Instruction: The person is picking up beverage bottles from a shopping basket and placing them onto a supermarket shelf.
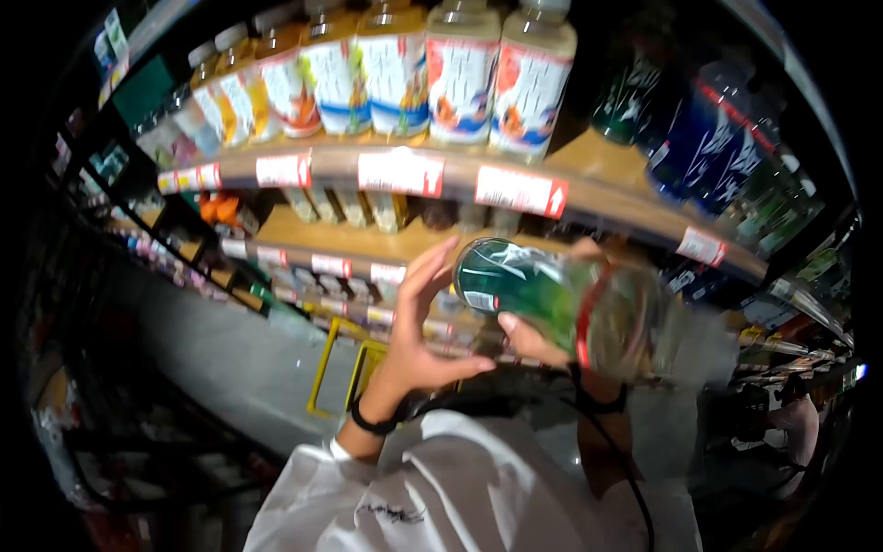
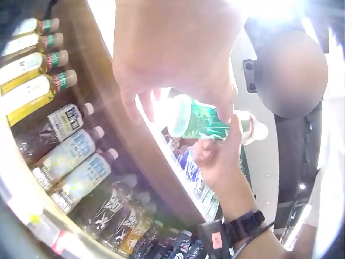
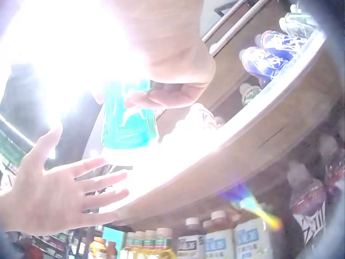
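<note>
My right hand (image 1: 535, 342) grips a clear plastic drink bottle with a green label (image 1: 515, 283), tilted on its side in front of the shelves. Its base points toward my left hand (image 1: 416, 339), and the cap end, blurred, points to the right in the head view. Beside the base, the left hand has its fingers spread and thumb apart, holding nothing. In the right wrist view, the left hand (image 3: 70, 194) shows its straight fingers just below the bottle (image 3: 128, 121). Fingers of the right hand (image 2: 218, 162) curl round the bottle (image 2: 202, 120) in the left wrist view.
A curved wooden shelf (image 1: 607, 184) with price tags (image 1: 520, 190) bears several juice bottles (image 1: 391, 78) and blue-labelled bottles (image 1: 713, 147). Lower shelves hold more drinks. A yellow-framed cart or basket (image 1: 322, 368) stands below left; another person (image 1: 796, 423) is far right.
</note>
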The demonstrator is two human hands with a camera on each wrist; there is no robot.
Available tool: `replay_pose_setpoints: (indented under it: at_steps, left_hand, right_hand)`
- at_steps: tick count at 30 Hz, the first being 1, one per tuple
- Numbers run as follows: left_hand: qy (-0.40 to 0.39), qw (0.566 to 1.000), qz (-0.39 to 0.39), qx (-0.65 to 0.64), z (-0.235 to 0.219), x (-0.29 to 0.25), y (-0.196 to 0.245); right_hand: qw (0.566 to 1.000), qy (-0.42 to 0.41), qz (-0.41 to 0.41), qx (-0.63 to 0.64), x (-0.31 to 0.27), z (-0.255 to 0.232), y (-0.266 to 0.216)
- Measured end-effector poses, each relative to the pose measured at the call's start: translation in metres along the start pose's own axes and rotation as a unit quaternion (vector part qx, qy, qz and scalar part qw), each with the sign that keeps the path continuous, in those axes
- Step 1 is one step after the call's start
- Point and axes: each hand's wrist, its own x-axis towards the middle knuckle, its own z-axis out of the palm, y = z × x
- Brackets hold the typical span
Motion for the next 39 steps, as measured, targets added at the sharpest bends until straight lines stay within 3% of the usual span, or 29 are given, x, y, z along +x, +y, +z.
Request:
replay_pose_setpoints:
  at_steps: [1, 3, 4, 5, 6, 7, 8, 9, 11, 13, 14, 16, 17, 19, 21, 22, 23, 25, 26, 27, 29, 30, 31, 33, 34, 35, 37, 38, 39]
  left_hand:
    - [-0.010, 1.000, -0.005, -0.022, 0.005, 0.005, 0.008]
    - [-0.110, 0.989, -0.075, 0.063, 0.001, -0.003, 0.013]
    - [-0.084, 0.986, -0.142, 0.022, 0.005, -0.011, 0.009]
    - [-0.108, 0.984, -0.122, 0.074, 0.003, -0.013, 0.008]
    - [-0.126, 0.975, -0.176, 0.046, 0.005, -0.020, 0.011]
    - [-0.144, 0.963, -0.229, 0.015, 0.011, -0.031, 0.014]
    - [-0.094, 0.947, -0.266, -0.155, 0.017, -0.057, 0.002]
    - [-0.112, 0.941, -0.279, -0.154, 0.016, -0.051, 0.009]
    - [-0.050, 0.850, -0.404, -0.336, 0.011, -0.070, 0.011]
    - [-0.027, 0.858, -0.404, -0.316, 0.012, -0.069, 0.015]
    - [-0.035, 0.854, -0.410, -0.318, 0.009, -0.069, 0.020]
    - [-0.053, 0.850, -0.405, -0.332, 0.009, -0.062, 0.025]
    - [-0.063, 0.818, -0.428, -0.380, 0.007, -0.060, 0.031]
    - [-0.048, 0.806, -0.438, -0.395, 0.008, -0.056, 0.040]
    - [-0.087, 0.794, -0.420, -0.430, 0.005, -0.060, 0.027]
    - [-0.127, 0.779, -0.402, -0.465, 0.003, -0.061, 0.021]
    - [-0.123, 0.800, -0.403, -0.426, 0.002, -0.061, 0.022]
    - [-0.139, 0.790, -0.412, -0.432, -0.001, -0.056, 0.026]
    - [-0.119, 0.855, -0.366, -0.349, 0.001, -0.043, 0.032]
    - [-0.131, 0.841, -0.392, -0.349, -0.003, -0.054, 0.026]
    - [-0.233, 0.926, -0.242, -0.174, -0.010, -0.046, 0.004]
    - [-0.204, 0.914, -0.289, -0.196, -0.009, -0.050, 0.012]
    - [-0.223, 0.941, -0.226, -0.118, -0.011, -0.048, 0.003]
    - [-0.237, 0.948, -0.213, -0.022, -0.006, -0.038, 0.010]
    - [-0.169, 0.962, -0.213, -0.019, 0.004, -0.035, 0.012]
    - [-0.177, 0.974, -0.137, 0.034, 0.004, -0.033, 0.007]
    - [-0.111, 0.985, -0.134, -0.001, 0.010, -0.008, 0.024]
    - [-0.092, 0.992, -0.081, 0.009, 0.012, -0.006, 0.023]
    - [-0.072, 0.991, -0.109, -0.031, 0.012, -0.013, 0.022]
  right_hand:
    - [0.999, -0.042, -0.025, -0.013, -0.005, 0.010, 0.014]
    - [0.989, -0.107, -0.092, -0.054, 0.000, 0.016, 0.032]
    - [0.997, -0.023, -0.015, 0.074, -0.005, 0.023, 0.015]
    - [0.977, 0.061, 0.065, 0.195, -0.008, 0.021, -0.009]
    - [0.987, -0.032, 0.122, 0.099, -0.004, 0.013, -0.013]
    - [0.972, -0.063, 0.167, 0.152, -0.004, 0.016, -0.007]
    - [0.957, -0.108, 0.207, 0.174, -0.009, 0.016, -0.003]
    - [0.940, -0.149, 0.240, 0.190, -0.010, 0.014, 0.000]
    - [0.938, -0.200, 0.254, 0.125, -0.016, 0.017, 0.002]
    - [0.925, -0.089, 0.199, 0.310, -0.022, 0.028, 0.004]
    - [0.921, -0.121, 0.191, 0.318, -0.023, 0.029, 0.010]
    - [0.919, -0.098, 0.187, 0.334, -0.024, 0.031, 0.009]
    - [0.916, -0.078, 0.183, 0.349, -0.022, 0.032, 0.009]
    - [0.913, -0.097, 0.186, 0.351, -0.020, 0.032, 0.006]
    - [0.908, 0.006, 0.136, 0.396, -0.015, 0.034, -0.001]
    - [0.908, -0.066, 0.177, 0.373, -0.014, 0.025, 0.000]
    - [0.900, -0.075, 0.178, 0.391, -0.019, 0.029, 0.005]
    - [0.893, -0.073, 0.169, 0.411, -0.020, 0.034, 0.008]
    - [0.914, -0.143, 0.155, 0.346, -0.016, 0.020, 0.001]
    - [0.933, -0.152, 0.178, 0.275, -0.014, 0.017, -0.001]
    - [0.967, -0.104, 0.110, 0.205, -0.015, 0.011, -0.009]
    - [0.964, -0.098, 0.095, 0.230, -0.013, 0.011, -0.008]
    - [0.979, -0.057, 0.050, 0.191, -0.012, 0.009, -0.012]
    - [0.999, -0.004, -0.012, 0.044, -0.014, -0.001, -0.016]
    - [0.990, 0.069, -0.115, -0.053, -0.014, -0.001, -0.009]
    - [0.984, 0.108, -0.133, -0.042, -0.011, -0.009, -0.012]
    - [0.979, 0.121, -0.155, 0.057, -0.002, -0.028, -0.002]
    - [0.977, 0.122, -0.029, 0.173, -0.017, -0.002, 0.025]
    - [0.983, 0.141, -0.046, 0.105, -0.008, -0.026, 0.021]
